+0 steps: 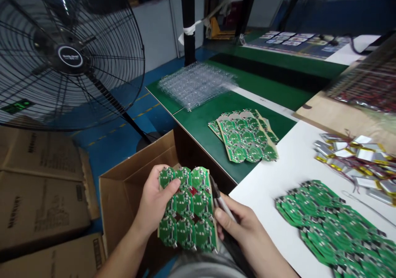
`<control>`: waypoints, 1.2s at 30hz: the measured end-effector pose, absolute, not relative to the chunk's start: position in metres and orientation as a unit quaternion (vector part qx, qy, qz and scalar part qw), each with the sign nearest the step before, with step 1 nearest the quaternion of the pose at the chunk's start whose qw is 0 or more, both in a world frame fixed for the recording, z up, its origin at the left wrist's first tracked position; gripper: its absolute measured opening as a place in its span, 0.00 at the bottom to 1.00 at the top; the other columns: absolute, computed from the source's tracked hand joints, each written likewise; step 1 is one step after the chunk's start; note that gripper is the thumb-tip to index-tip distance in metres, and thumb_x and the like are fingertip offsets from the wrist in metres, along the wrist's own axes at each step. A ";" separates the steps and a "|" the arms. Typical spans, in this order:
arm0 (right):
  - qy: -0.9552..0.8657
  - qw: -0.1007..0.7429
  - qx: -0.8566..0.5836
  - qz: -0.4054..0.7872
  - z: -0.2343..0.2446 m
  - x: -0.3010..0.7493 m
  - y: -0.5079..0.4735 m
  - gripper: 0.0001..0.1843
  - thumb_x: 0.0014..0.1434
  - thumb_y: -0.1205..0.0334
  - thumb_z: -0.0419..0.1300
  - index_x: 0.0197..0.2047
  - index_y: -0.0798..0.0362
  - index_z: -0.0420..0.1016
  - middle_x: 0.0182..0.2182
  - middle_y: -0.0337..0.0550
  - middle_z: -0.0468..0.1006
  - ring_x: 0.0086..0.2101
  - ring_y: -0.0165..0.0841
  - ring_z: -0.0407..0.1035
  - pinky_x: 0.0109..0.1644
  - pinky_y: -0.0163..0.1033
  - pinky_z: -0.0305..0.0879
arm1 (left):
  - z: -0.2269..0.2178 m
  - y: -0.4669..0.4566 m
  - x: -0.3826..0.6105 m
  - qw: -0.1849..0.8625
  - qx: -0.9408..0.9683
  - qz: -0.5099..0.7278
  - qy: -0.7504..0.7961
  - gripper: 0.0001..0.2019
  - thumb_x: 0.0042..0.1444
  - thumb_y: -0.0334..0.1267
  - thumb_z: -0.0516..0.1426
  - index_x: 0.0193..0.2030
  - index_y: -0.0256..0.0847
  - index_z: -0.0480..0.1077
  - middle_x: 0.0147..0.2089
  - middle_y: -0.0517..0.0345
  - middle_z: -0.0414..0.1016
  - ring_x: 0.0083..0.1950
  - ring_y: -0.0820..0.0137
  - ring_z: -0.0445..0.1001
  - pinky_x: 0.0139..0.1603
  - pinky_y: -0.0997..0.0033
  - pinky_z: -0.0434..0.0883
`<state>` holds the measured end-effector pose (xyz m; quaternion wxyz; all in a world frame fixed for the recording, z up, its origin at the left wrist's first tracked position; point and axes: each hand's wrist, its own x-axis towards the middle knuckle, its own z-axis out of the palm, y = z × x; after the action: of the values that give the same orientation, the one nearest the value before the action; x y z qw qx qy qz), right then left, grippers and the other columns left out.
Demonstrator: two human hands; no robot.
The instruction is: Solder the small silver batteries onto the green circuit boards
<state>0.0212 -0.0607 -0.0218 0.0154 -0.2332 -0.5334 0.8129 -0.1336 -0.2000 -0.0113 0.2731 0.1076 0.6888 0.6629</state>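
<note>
1. Head view: the left hand [153, 203] grasps a green circuit-board panel [185, 228], its thumb pressed on the upper face near the left edge
2. The right hand [239, 224] is wrapped around a grey-handled tool [225, 208], whose dark tip lies at the panel's right edge; whether it touches cannot be told
3. That panel, three columns of rounded boards by three rows, is held above an open cardboard box [113, 199], in front of the bench [198, 125]
4. On the bench's green top, overlapping panels [244, 137] lie near the white part, with clear plastic trays [198, 84] farther back
5. On the white part, at right, more green boards [324, 220] lie piled, near silver packs [359, 162] with yellow ends and dark red wires
6. To the left, a large black fan [71, 55] stands behind stacked cartons [40, 212]
</note>
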 end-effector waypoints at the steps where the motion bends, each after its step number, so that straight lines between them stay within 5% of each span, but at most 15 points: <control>1: -0.517 0.005 -0.230 0.824 -0.023 0.021 -0.062 0.21 0.61 0.39 0.61 0.38 0.49 0.79 0.26 0.36 0.74 0.27 0.32 0.70 0.34 0.38 0.69 | -0.013 -0.199 -0.134 0.287 0.098 0.673 0.675 0.14 0.56 0.44 0.67 0.43 0.44 0.69 0.34 0.63 0.74 0.34 0.70 0.73 0.37 0.72 0.73; 4: -0.529 0.003 -0.226 0.818 -0.030 0.013 -0.066 0.24 0.62 0.36 0.56 0.40 0.49 0.77 0.26 0.37 0.73 0.25 0.33 0.69 0.31 0.39 0.68 | -0.019 -0.199 -0.139 0.290 0.069 0.693 0.657 0.13 0.57 0.46 0.65 0.43 0.43 0.69 0.35 0.61 0.76 0.34 0.69 0.75 0.38 0.70 0.74; 6: -0.572 0.030 -0.238 0.785 -0.037 0.002 -0.067 0.24 0.61 0.40 0.61 0.51 0.48 0.76 0.37 0.41 0.78 0.40 0.39 0.73 0.47 0.44 0.70 | -0.020 -0.204 -0.148 0.249 0.060 0.696 0.671 0.13 0.59 0.45 0.64 0.45 0.45 0.68 0.36 0.63 0.76 0.35 0.70 0.76 0.39 0.72 0.73; 9: -0.624 0.068 -0.269 0.731 -0.045 -0.014 -0.067 0.29 0.60 0.44 0.64 0.59 0.49 0.70 0.52 0.46 0.75 0.55 0.43 0.66 0.64 0.49 0.56 | -0.015 -0.217 -0.166 0.227 0.073 0.677 0.696 0.15 0.56 0.40 0.66 0.47 0.47 0.68 0.35 0.65 0.75 0.35 0.71 0.75 0.39 0.74 0.72; 14: -0.650 0.068 -0.263 0.710 -0.033 -0.020 -0.063 0.23 0.62 0.48 0.62 0.57 0.46 0.63 0.40 0.39 0.75 0.39 0.35 0.69 0.47 0.42 0.64 | -0.001 -0.226 -0.174 0.368 0.236 0.538 0.721 0.16 0.50 0.31 0.67 0.46 0.43 0.73 0.38 0.59 0.76 0.37 0.67 0.76 0.39 0.71 0.73; 18: -0.628 0.002 -0.212 0.749 -0.016 -0.014 -0.050 0.15 0.59 0.55 0.65 0.47 0.48 0.69 0.32 0.33 0.73 0.32 0.30 0.65 0.37 0.36 0.61 | 0.001 -0.219 -0.163 0.508 0.239 0.547 0.621 0.33 0.52 0.30 0.67 0.64 0.50 0.64 0.46 0.52 0.81 0.42 0.64 0.80 0.42 0.67 0.74; 22: -0.581 -0.037 -0.195 0.790 -0.009 -0.006 -0.043 0.17 0.53 0.56 0.70 0.44 0.50 0.73 0.30 0.33 0.72 0.30 0.28 0.63 0.33 0.34 0.58 | -0.002 -0.216 -0.168 0.577 0.206 0.564 0.554 0.45 0.50 0.33 0.71 0.72 0.51 0.56 0.41 0.53 0.83 0.35 0.67 0.81 0.35 0.73 0.72; 26: -0.527 0.054 -0.263 0.806 -0.016 -0.003 -0.050 0.23 0.52 0.52 0.72 0.48 0.48 0.71 0.33 0.34 0.74 0.32 0.30 0.67 0.36 0.34 0.61 | -0.016 -0.218 -0.176 0.547 0.094 0.684 0.473 0.37 0.51 0.54 0.69 0.66 0.50 0.67 0.34 0.55 0.82 0.36 0.60 0.82 0.40 0.62 0.76; 29: -0.484 0.155 -0.340 0.792 -0.026 -0.005 -0.060 0.27 0.54 0.48 0.70 0.52 0.44 0.64 0.34 0.33 0.72 0.35 0.30 0.69 0.39 0.35 0.64 | -0.034 -0.216 -0.157 0.491 0.043 0.737 0.463 0.24 0.46 0.49 0.72 0.50 0.50 0.77 0.44 0.52 0.83 0.49 0.54 0.82 0.52 0.52 0.75; 32: -0.468 0.200 -0.379 0.773 -0.035 -0.008 -0.077 0.27 0.55 0.47 0.70 0.52 0.42 0.61 0.34 0.32 0.73 0.36 0.31 0.71 0.42 0.36 0.67 | -0.043 -0.204 -0.123 0.485 0.081 0.761 0.422 0.41 0.25 0.45 0.79 0.52 0.50 0.75 0.57 0.49 0.79 0.62 0.48 0.74 0.60 0.47 0.71; 34: -0.474 0.198 -0.381 0.769 -0.038 -0.009 -0.088 0.27 0.55 0.47 0.69 0.51 0.44 0.62 0.34 0.33 0.74 0.35 0.33 0.72 0.43 0.38 0.69 | -0.041 -0.191 -0.107 0.403 0.038 0.809 0.426 0.34 0.42 0.52 0.73 0.57 0.51 0.72 0.59 0.49 0.78 0.62 0.53 0.74 0.61 0.50 0.71; 36: -0.486 0.176 -0.370 0.772 -0.039 -0.009 -0.096 0.27 0.55 0.45 0.69 0.51 0.46 0.64 0.37 0.37 0.76 0.37 0.35 0.74 0.46 0.41 0.70 | -0.035 -0.181 -0.107 0.316 -0.030 0.827 0.464 0.25 0.55 0.47 0.68 0.58 0.50 0.71 0.54 0.51 0.80 0.56 0.58 0.78 0.57 0.55 0.74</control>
<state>-0.0086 -0.0956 -0.0386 0.1759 -0.3699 -0.4865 0.7717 -0.1070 -0.1807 -0.0352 0.3156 -0.0303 0.4644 0.8269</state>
